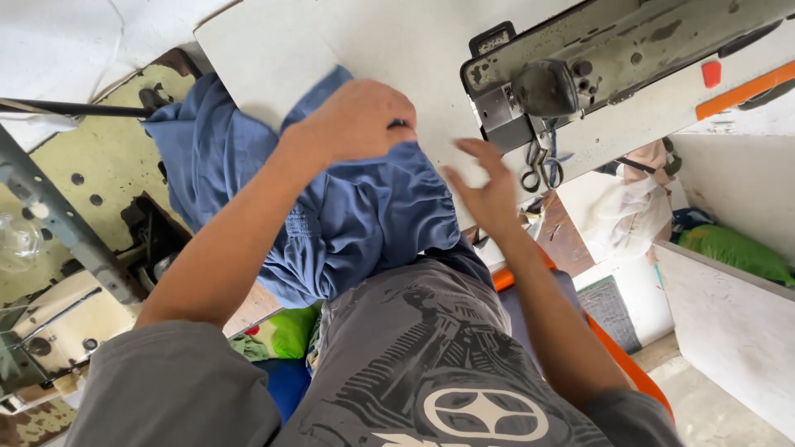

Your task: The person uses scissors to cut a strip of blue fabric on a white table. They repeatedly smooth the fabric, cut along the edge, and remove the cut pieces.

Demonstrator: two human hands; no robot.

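1. Blue garment (356, 215) lay bunched on the near edge of the white sewing table (331, 41), part of it spilling off the table's left side and part hanging down toward the person's lap.
2. Left hand (360, 120) was closed in a fist on the upper fold of the blue garment, knuckles up, pinching cloth at the far side of the heap.
3. Right hand (489, 186) was open, fingers spread and slightly curled, hovering just beside the garment's right edge; contact with the cloth could not be made out, the hand being somewhat blurred.
4. Sewing machine (613, 58), off-white and worn, stood on the table to the right, its head near the right hand.
5. Scissors (540, 170) hung or lay just below the machine head, close to the right fingertips.
6. Grey printed shirt (431, 364) filled the lower frame.
7. Green cloth (737, 252) lay well apart at the right, behind a white panel.
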